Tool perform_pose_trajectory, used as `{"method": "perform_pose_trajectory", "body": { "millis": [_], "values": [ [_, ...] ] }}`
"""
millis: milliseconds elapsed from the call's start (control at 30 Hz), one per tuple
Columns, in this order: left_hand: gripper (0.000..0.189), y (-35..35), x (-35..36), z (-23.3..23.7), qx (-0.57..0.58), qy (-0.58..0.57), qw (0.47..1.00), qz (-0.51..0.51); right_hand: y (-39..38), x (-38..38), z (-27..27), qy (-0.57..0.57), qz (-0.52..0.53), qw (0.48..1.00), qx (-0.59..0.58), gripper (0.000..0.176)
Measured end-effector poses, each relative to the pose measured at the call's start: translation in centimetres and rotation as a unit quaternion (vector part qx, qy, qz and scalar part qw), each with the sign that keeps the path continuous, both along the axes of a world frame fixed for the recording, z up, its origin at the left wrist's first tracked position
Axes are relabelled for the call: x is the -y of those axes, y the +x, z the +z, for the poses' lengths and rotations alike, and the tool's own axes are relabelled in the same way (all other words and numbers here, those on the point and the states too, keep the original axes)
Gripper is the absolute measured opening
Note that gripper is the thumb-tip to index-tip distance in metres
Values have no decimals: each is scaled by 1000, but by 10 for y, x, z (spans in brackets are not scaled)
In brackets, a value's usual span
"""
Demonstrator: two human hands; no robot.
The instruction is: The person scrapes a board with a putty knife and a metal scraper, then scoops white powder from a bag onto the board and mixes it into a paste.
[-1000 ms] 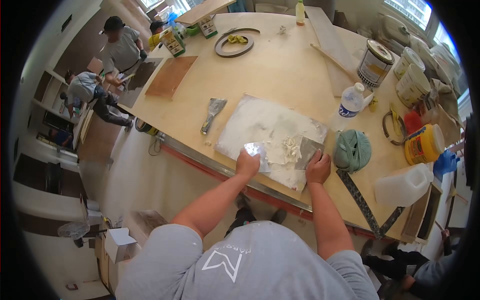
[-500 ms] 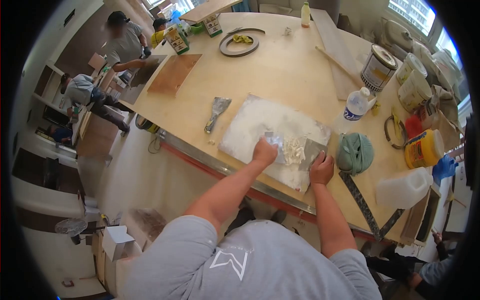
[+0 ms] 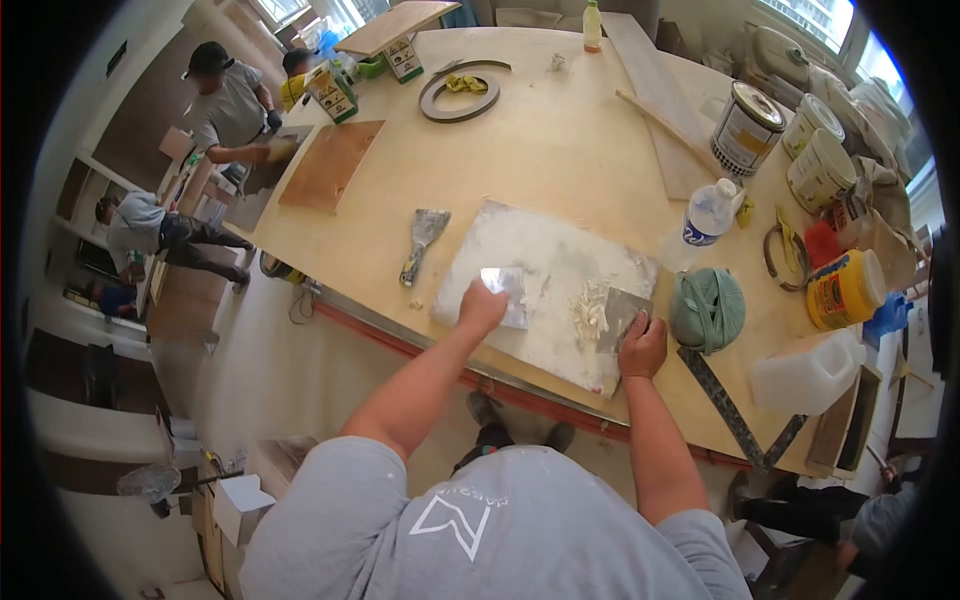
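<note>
Bright daylight showed in the windows (image 3: 820,22) at two and eleven o'clock. Soft light spread over the tabletop (image 3: 570,150), while a metal blade (image 3: 514,300) near the centre glinted. Fisheye distortion bowed the outer view, rimmed with black; far details looked soft.

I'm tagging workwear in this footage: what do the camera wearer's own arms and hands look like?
The left hand and right hand are ungloved, with no watch or bracelet visible. Short grey sleeves leave the forearms uncovered; they belong to a grey shirt with a white angular emblem.
</note>
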State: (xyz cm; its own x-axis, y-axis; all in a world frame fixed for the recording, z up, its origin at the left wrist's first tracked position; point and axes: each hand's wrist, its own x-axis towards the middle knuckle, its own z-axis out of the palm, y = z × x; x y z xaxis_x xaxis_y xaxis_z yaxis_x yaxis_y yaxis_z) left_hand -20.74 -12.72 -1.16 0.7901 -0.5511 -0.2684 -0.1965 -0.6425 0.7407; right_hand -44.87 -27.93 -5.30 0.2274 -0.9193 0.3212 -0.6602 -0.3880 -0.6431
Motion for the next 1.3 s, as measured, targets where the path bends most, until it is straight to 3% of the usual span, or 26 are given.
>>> {"method": "perform_pose_trajectory", "body": {
  "millis": [33,67,100,167,233,300,367,467,567,667,767,800,900,1000,1100,1133,1300],
  "values": [
    [51,3,-8,1,-27,-9,999,27,1,1,0,-2,-1,1000,1,36],
    [52,-7,5,-33,45,33,998,-7,-2,-1,0,-1,4,1000,-4,36],
    [56,-35,19,-4,55,55,997,15,-1,0,1,-5,8,1000,-5,36],
    [56,-32,19,-18,134,19,989,-62,1,2,3,0,11,1000,7,36],
    [51,-7,-3,-10,75,-31,997,15,-1,-1,2,5,15,1000,10,36],
    [46,61,-48,-34,-80,-114,984,110,0,0,2,2,10,1000,11,36],
    [45,117,-99,-46,-110,-97,980,134,2,5,-1,-9,3,1000,8,36],
    [44,86,-74,-13,-64,-15,997,40,0,0,1,-7,6,1000,1,35],
    [38,37,-13,-8,207,49,977,-8,2,-1,-1,-12,2,1000,5,34],
    [39,98,-1,-24,131,54,990,-19,-2,-1,-4,-14,1,1000,5,33],
    [42,140,9,2,-68,-6,996,-52,2,2,-2,-13,-1,1000,15,34],
    [44,124,27,23,-69,41,990,-114,1,0,-2,-11,1,1000,16,35],
    [37,61,72,-17,173,47,967,-182,0,0,-1,7,-7,1000,-11,32],
    [41,60,70,-5,143,31,958,-247,1,0,-1,-33,-6,999,15,34],
    [39,81,26,28,81,-92,978,-168,-8,13,-13,11,27,999,17,37],
    [38,83,10,32,29,-112,986,-122,-12,21,-16,107,1,993,58,40],
    [47,87,-43,-4,-96,-153,983,-25,-29,7,43,201,-100,972,63,37]
  ]
}}
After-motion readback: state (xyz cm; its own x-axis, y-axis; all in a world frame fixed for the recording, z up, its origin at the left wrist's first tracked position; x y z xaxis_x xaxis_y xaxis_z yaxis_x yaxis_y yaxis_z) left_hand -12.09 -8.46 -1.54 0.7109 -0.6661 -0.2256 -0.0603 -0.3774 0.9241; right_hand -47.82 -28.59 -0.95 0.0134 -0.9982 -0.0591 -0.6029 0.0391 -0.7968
